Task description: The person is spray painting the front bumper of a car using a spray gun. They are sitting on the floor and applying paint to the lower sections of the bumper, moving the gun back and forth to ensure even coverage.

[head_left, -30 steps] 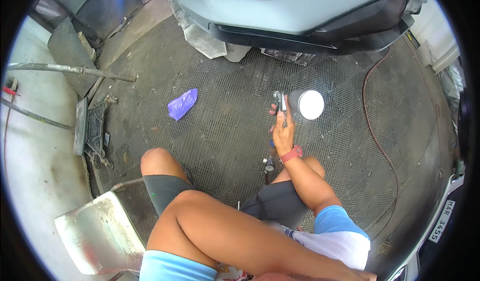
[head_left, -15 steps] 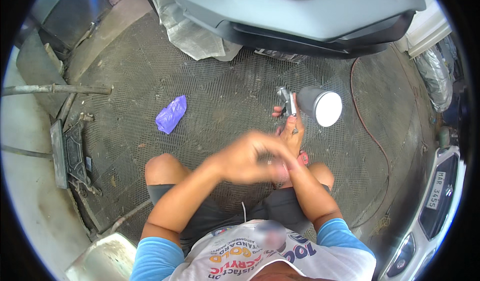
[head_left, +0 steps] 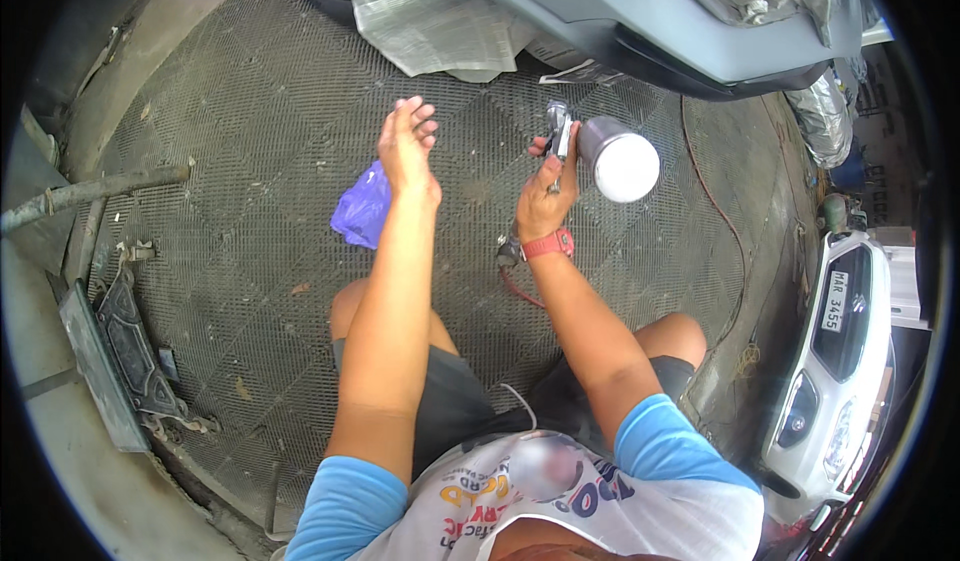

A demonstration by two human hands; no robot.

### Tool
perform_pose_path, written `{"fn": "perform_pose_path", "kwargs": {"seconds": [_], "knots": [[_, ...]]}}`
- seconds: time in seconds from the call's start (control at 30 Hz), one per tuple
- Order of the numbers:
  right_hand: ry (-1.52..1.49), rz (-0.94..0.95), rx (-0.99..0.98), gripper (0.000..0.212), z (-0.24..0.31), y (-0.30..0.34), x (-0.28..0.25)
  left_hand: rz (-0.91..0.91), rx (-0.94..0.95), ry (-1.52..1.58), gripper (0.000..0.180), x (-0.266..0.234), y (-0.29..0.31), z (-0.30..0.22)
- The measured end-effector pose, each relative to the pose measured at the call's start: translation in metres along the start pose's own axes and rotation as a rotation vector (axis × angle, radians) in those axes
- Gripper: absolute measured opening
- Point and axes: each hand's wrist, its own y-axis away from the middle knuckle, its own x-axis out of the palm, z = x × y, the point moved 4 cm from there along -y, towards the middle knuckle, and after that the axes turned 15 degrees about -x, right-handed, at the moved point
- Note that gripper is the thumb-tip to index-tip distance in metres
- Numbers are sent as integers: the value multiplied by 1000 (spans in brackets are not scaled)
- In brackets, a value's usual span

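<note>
Right hand [head_left: 548, 196] is wrapped around the spray gun [head_left: 560, 133], fingers closed on the grip, thumb facing up toward me. Gun is out in front of my right knee, nose pointing away from me. Dark cup [head_left: 598, 139] with a white round end [head_left: 627, 168] sits just right of the gun, white end tipped toward me — the join to the gun is hidden. Round gauge [head_left: 508, 252] hangs just left of my red watch [head_left: 549, 243], short red hose [head_left: 520, 289] running off below it

Left hand [head_left: 403, 151] is out ahead, about half open, fingers loosely bent, nothing seen in it. Purple plastic bag [head_left: 360, 209] lies on the ridged floor [head_left: 240, 221], partly behind that wrist and forearm — can't tell if they touch

Around me: grey bumper [head_left: 640, 21] ahead, silver sheet [head_left: 430, 26] hanging to its left, thin red floor hose [head_left: 715, 196] off to the right, white car [head_left: 800, 441] further right, metal stand [head_left: 140, 351] and pipe [head_left: 110, 193] on the left
</note>
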Motion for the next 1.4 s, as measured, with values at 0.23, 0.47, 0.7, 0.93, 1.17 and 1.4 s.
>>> {"fn": "perform_pose_path", "kwargs": {"seconds": [0.23, 0.47, 0.7, 0.93, 1.17, 1.4], "knots": [[148, 37, -4, 65, 17, 2, 60, -85, -158, 251, 36, -24, -14, -14], [50, -15, -30, 64, 33, -13, 123, -27, -10, 212, 35, -33, 10, -41], [-139, 103, -67, 61, 54, -28, 146, -30, -25, 221, 40, -49, 24, -58], [-77, -81, 55, 60, 51, -30, 74, 2, -14, 154, 40, -34, 33, -57], [69, -160, 63, 59, 40, -8, 8, -6, 22, 141, 39, -37, 27, -60], [-15, 21, 19, 63, 61, -30, 78, -24, 36, 140, 38, -44, 31, -62]]}}
